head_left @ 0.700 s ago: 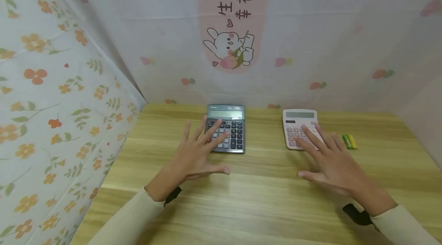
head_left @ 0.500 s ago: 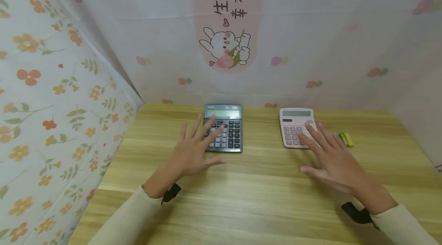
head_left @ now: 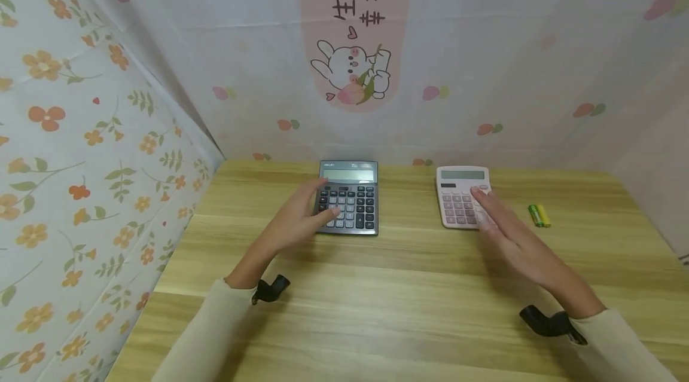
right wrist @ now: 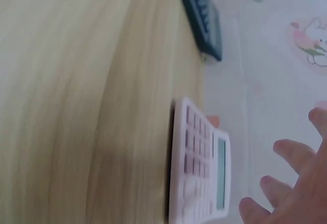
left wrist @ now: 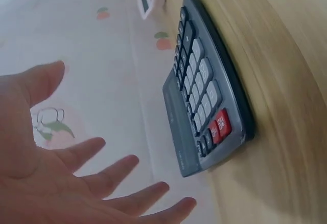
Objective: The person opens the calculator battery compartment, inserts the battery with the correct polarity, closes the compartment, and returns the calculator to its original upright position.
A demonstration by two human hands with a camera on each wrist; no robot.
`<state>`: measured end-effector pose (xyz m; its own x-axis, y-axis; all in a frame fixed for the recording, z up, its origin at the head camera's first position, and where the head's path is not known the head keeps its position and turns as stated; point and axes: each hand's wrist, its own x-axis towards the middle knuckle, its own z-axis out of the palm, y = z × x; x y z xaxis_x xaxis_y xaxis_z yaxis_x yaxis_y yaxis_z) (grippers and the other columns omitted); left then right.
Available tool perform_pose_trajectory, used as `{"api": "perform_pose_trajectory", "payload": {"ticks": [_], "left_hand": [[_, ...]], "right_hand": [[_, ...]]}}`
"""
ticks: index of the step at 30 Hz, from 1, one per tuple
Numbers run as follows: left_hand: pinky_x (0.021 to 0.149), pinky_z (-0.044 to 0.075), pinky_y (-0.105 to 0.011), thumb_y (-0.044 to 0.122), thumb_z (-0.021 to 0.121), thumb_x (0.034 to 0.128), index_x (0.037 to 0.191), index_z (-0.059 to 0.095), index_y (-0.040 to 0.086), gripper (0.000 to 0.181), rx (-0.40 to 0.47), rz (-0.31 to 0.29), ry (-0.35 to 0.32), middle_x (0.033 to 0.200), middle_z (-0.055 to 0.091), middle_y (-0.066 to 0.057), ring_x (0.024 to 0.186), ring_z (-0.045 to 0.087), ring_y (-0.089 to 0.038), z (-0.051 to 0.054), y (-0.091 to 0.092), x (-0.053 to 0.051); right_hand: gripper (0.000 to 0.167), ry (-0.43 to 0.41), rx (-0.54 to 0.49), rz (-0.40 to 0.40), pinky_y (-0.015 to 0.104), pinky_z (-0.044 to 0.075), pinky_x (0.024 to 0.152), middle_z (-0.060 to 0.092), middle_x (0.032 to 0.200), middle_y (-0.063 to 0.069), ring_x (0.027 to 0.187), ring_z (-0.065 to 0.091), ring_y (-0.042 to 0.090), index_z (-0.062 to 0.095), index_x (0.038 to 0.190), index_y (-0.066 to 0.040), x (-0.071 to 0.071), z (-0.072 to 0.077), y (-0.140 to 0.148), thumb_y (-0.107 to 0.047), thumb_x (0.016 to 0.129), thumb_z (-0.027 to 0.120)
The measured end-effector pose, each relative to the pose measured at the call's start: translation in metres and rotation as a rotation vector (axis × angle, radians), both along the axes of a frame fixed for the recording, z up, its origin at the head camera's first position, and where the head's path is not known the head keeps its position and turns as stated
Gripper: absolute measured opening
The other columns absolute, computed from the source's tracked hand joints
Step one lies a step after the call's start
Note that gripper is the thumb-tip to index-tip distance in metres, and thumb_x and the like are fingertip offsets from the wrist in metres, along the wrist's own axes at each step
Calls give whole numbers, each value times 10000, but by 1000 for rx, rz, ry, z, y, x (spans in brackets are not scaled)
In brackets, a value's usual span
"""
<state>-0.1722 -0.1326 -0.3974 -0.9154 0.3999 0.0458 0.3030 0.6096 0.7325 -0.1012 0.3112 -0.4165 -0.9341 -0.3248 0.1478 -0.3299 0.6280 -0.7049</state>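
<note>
A dark calculator (head_left: 359, 210) and a pink calculator (head_left: 456, 205) are lying apart on the wooden tabletop (head_left: 377, 316). The left hand (head_left: 293, 223) is covering part of the dark calculator's left edge; the right hand (head_left: 518, 247) is covering the pink calculator's lower right corner. 2 batteries (head_left: 536, 216) are lying side by side farther right.

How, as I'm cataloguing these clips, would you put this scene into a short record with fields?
Left hand: raised near the dark calculator, holding nothing
Right hand: raised near the pink calculator, holding nothing
Batteries: green and yellow, right of the pink calculator
Surface: wood-grain table
Backdrop: white cloth with printed rabbit
</note>
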Motion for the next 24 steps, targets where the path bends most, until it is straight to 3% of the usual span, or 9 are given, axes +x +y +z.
{"api": "perform_pose_trajectory", "payload": {"ticks": [3, 6, 8, 9, 11, 15, 19, 24], "left_hand": [[1264, 272, -671, 394, 697, 1063, 1688, 393, 44, 779, 30, 45, -50, 1751, 350, -200, 1619, 303, -436, -2, 1, -3], [1256, 263, -696, 387, 697, 1068, 1691, 388, 47, 774, 50, 83, -87, 1757, 335, -202, 1621, 286, -452, -6, 1, -6], [1254, 261, -703, 393, 693, 1071, 1694, 383, 51, 776, 56, 109, -106, 1760, 332, -196, 1622, 281, -453, -9, 1, -8], [1255, 259, -701, 402, 690, 1072, 1697, 379, 56, 780, 60, 122, -116, 1761, 330, -192, 1624, 278, -450, -11, 2, -9], [1256, 253, -705, 398, 686, 1071, 1699, 375, 54, 781, 76, 142, -129, 1761, 324, -199, 1626, 270, -452, -13, 3, -11], [1261, 234, -708, 370, 688, 1065, 1696, 380, 49, 773, 132, 187, -151, 1752, 331, -208, 1629, 261, -445, -18, 4, -14], [1247, 272, -707, 352, 699, 1061, 1687, 404, 61, 751, 176, 217, -170, 1752, 327, -207, 1618, 280, -463, -24, 5, -18], [1187, 366, -719, 355, 706, 1066, 1703, 389, 105, 754, 187, 235, -210, 1758, 306, -229, 1552, 372, -550, -27, 7, -20]], "right_hand": [[623, -65, -97, 4, 557, 69, 1316, 98, 1828, 188, 1652, 62, 505, 149, 1789, -264, -4, 1, -8, -229, 1212, 382], [612, -146, -197, 18, 533, 99, 1303, 132, 1832, 140, 1660, 71, 449, 106, 1791, -282, -8, 4, -16, -271, 1225, 339], [616, -204, -254, 25, 607, 139, 1289, 159, 1827, 140, 1659, 99, 448, 77, 1791, -296, -12, 6, -23, -305, 1228, 326], [620, -231, -290, 31, 589, 175, 1294, 175, 1821, 152, 1654, 119, 460, 68, 1792, -292, -14, 7, -27, -318, 1228, 323], [633, -280, -365, 42, 458, 258, 1296, 188, 1810, 187, 1641, 154, 488, 53, 1792, -271, -18, 8, -34, -329, 1226, 329], [658, -327, -515, 61, 186, 399, 1151, 202, 1771, 295, 1608, 192, 545, 41, 1786, -144, -29, 5, -53, -279, 1222, 353], [660, -359, -605, 20, 313, 420, 1208, 245, 1759, 300, 1602, 255, 512, 92, 1775, -79, -36, 1, -71, -276, 1217, 385], [653, -384, -669, -85, 517, 351, 1265, 308, 1748, 248, 1594, 338, 421, 187, 1760, -50, -43, -1, -91, -261, 1198, 447]]}}
